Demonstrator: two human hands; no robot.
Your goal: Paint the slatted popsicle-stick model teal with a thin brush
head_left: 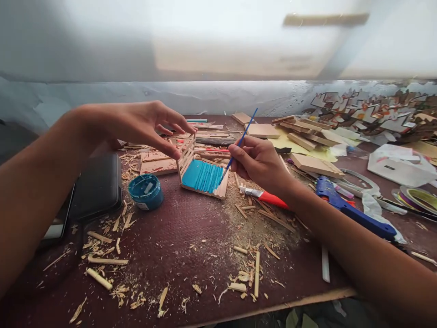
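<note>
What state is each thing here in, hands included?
Paint jar: open, blue paint inside.
Wooden model: upright side bare, base mostly painted blue.
Paintbrush: slanted, bristles at the base.
Left hand: holding the model's upright side.
Right hand: closed around the paintbrush.
Glue gun: lying flat, unheld.
Wood shavings: scattered.

The desk [191, 241] had a dark red-brown top, with wood scraps [257, 274] and dust strewn toward its front edge. Around its middle rested a small slatted wooden model [203, 175], its floor partly blue, with an open jar of blue paint [146, 199] on the side toward the left edge. A black case [97, 187] lay nearer that edge. A blue glue gun [362, 219] lay toward the right edge, wooden blocks [262, 131] lay near the back edge, and cut-out pieces [372, 111] were heaped at the back right corner.
</note>
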